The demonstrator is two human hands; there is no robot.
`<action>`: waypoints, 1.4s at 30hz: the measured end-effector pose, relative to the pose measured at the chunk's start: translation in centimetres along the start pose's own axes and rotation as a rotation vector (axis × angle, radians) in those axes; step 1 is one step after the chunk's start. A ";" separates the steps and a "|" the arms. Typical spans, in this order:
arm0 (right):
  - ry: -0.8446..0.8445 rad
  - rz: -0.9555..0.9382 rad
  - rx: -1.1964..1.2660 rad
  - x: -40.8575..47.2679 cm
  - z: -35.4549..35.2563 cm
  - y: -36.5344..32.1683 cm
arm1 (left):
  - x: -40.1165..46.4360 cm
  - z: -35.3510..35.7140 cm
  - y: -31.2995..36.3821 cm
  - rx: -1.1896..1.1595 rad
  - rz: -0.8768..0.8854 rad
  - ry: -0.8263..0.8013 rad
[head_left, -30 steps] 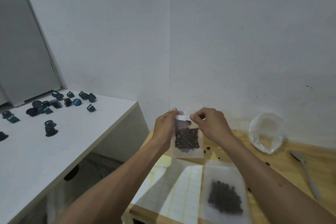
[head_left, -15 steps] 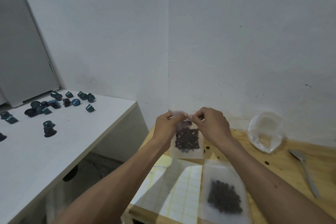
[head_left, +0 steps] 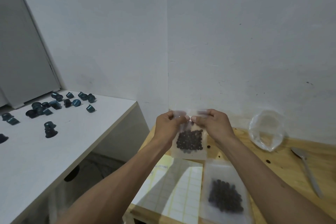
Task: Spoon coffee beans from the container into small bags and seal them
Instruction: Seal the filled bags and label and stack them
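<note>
A small frosted bag of coffee beans [head_left: 190,142] hangs upright above the wooden table [head_left: 283,158]. My left hand [head_left: 168,123] pinches its top left corner and my right hand [head_left: 211,123] pinches its top right, thumbs nearly touching at the middle. The bag's top edge is blurred. A second filled bag [head_left: 224,194] lies flat on the table near me. A clear plastic container [head_left: 266,130] sits at the back right, and a metal spoon [head_left: 307,169] lies to its right front.
A sheet of white sticker labels [head_left: 180,185] lies on the table's near left corner. Loose beans [head_left: 267,160] dot the wood. To the left stands a white table [head_left: 54,151] with several dark blue capsules [head_left: 49,129]. A wall closes off the back.
The white sticker seen a second ago between my fingers is out of sight. Both hands have closed in on the bag's top edge, which now blurs with movement.
</note>
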State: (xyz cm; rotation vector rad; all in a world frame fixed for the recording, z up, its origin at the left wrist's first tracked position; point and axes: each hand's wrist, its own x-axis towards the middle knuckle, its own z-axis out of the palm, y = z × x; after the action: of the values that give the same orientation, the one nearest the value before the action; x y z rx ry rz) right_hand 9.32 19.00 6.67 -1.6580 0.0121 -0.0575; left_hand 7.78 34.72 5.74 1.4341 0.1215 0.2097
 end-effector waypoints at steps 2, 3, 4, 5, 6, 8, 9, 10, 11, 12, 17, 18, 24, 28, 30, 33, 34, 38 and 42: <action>0.018 -0.009 -0.004 0.0 0.1 0.1 | 0.2 -0.1 -0.1 0.036 0.001 0.000; 0.021 -0.011 -0.003 0.0 0.1 0.1 | 0.3 -0.2 -0.1 0.047 0.001 -0.009; 0.023 -0.014 -0.002 0.1 0.1 0.2 | 0.4 -0.3 -0.1 0.055 -0.001 -0.023; 0.023 -0.020 -0.005 0.1 0.1 0.2 | 0.4 -0.5 0.0 0.063 -0.004 -0.040; 0.025 -0.029 -0.017 0.0 0.1 0.3 | 0.4 -0.8 0.1 0.067 -0.007 -0.065; 0.029 -0.047 -0.052 0.1 0.0 0.4 | 0.4 -1.2 0.4 0.066 -0.016 -0.118; 0.031 -0.051 -0.064 0.1 -0.1 0.5 | 0.4 -1.4 0.6 0.069 -0.015 -0.132; 0.033 -0.057 -0.071 0.2 -0.2 0.5 | 0.5 -1.6 0.7 0.080 -0.007 -0.127; 0.036 -0.062 -0.075 0.3 -0.2 0.4 | 0.6 -1.8 0.7 0.108 0.016 -0.105; 0.041 -0.068 -0.084 0.4 -0.2 0.3 | 0.7 -2.0 0.6 0.161 0.062 -0.074; 0.052 -0.075 -0.086 0.5 0.0 -0.2 | 0.8 -2.7 -0.9 0.468 0.431 -0.047; 0.048 -0.074 -0.082 0.5 0.0 -0.2 | 0.8 -2.8 -1.2 0.530 0.496 -0.054; 0.029 -0.057 -0.037 0.6 -0.4 -0.1 | 1.1 -2.6 -1.7 0.649 0.550 -0.100; 0.041 -0.041 -0.040 0.7 -0.6 0.1 | 1.0 -2.1 -1.2 0.557 0.469 -0.079; 0.046 -0.040 -0.059 0.7 -0.8 0.1 | 1.0 -1.9 -0.9 0.471 0.369 -0.066; 0.030 -0.041 -0.070 0.7 -0.9 0.2 | 1.2 -1.5 -0.8 0.391 0.277 -0.075; 0.008 -0.044 -0.071 0.7 -0.9 0.2 | 1.3 -1.4 -0.8 0.382 0.265 -0.072; -0.057 -0.064 -0.152 0.5 -0.6 0.2 | 1.4 -1.4 -1.1 0.412 0.228 -0.063; -0.026 -0.074 -0.203 0.6 -0.2 0.3 | 1.6 -1.7 -1.4 0.398 0.152 -0.088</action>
State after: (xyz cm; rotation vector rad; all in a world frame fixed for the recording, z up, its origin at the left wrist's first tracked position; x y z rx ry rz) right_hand 9.95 18.75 6.40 -1.8619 -0.0654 -0.0938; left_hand 9.05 36.49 4.20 1.8493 -0.0209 0.2562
